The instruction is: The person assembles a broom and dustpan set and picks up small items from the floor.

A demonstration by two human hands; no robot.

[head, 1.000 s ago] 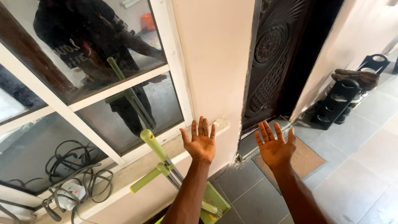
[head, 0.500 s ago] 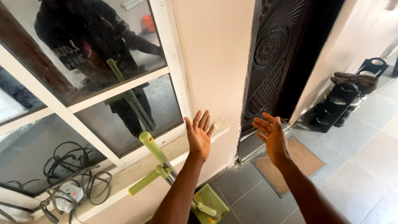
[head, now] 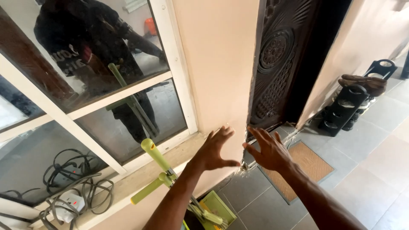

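Observation:
My left hand (head: 216,150) is stretched out in front of the cream wall (head: 217,64), fingers spread and empty. Close beside it my right hand (head: 267,149) is also spread with nothing in it, its palm turned toward the left hand. Both hover near the edge of the dark carved door (head: 277,64). Below my left forearm a green mop handle (head: 155,155) leans against the window sill, with a green dustpan (head: 217,206) on the floor under it.
A white-framed window (head: 85,85) at the left reflects a person. Tangled cables and a white power strip (head: 70,200) lie on the sill. A brown doormat (head: 304,166) lies by the door. A black shoe rack (head: 351,104) with shoes stands at the right on grey tiles.
Both hands have dropped lower and turned from palms facing the wall to palms facing each other. The view has shifted slightly closer.

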